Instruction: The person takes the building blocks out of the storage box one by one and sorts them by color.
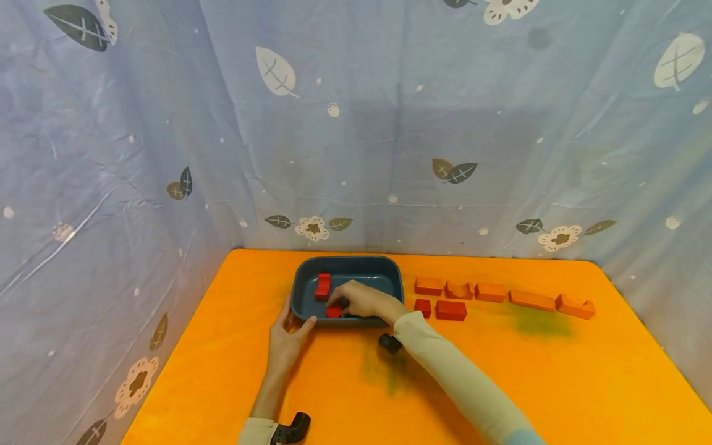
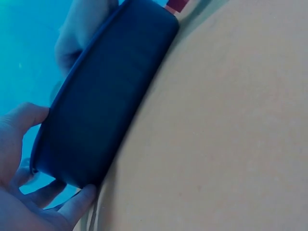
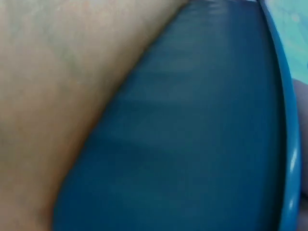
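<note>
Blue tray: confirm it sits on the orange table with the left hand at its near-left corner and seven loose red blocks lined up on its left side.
Wrong side. In the head view the loose red blocks lie to the right of the blue tray, not its left. The rest holds: the tray sits on the orange table with the left hand at its near-left corner.

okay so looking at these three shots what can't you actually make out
- Head view: the right hand covers most of the red block in the blue tray; its grip and the block's shape are hidden.
- Right wrist view: only the tray wall, blurred; no fingers or block visible.
- Left wrist view: the left hand is cut off by the frame edge; the tray's inside is hidden.
</note>
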The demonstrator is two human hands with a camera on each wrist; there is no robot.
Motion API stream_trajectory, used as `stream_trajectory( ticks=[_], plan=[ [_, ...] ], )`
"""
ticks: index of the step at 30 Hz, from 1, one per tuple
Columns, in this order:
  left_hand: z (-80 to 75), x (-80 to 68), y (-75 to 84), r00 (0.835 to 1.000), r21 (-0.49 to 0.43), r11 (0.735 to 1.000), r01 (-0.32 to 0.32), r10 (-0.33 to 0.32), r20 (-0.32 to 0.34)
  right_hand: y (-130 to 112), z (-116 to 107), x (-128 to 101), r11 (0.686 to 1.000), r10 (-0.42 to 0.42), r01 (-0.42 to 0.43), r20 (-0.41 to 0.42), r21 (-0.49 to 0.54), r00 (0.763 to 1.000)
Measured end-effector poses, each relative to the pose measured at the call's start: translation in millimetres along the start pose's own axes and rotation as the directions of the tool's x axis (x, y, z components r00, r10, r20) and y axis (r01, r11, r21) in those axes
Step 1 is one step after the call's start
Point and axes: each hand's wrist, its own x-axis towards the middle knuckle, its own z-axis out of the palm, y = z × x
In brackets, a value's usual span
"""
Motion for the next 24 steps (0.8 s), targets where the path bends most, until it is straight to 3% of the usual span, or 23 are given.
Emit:
stream_trajectory(
  ticks=[8,11,13,18,21,24],
  plan=[
    [1.2,0.6,0.4,1.000,0.035,0.999,0.017,-0.016,-0.023,6,-16,-30,0.998,0.062,-0.060,-0.200,0.012,0.978],
    [0.4,1.0,0.4,1.000,0.028,1.000,0.013,-0.012,-0.025,9,-24,-46,0.993,0.092,-0.067,-0.284,0.096,0.954],
    [-0.4,1.2,0.5,1.000,0.025,1.000,0.004,-0.003,-0.023,12,-28,-60,0.980,0.133,-0.073,-0.334,0.187,0.933],
    [-3.1,1.2,0.2,1.000,0.022,1.000,-0.005,0.006,-0.014,25,-39,-109,0.906,0.290,-0.108,-0.413,0.409,0.863],
    [-2.8,1.7,-1.8,1.000,0.020,1.000,-0.002,0.002,-0.009,37,-45,-142,0.879,0.349,-0.116,-0.458,0.463,0.817],
    [-1.7,2.2,-2.6,1.000,0.025,1.000,-0.002,0.002,-0.002,47,-50,-174,0.880,0.388,-0.151,-0.501,0.450,0.774]
  ],
)
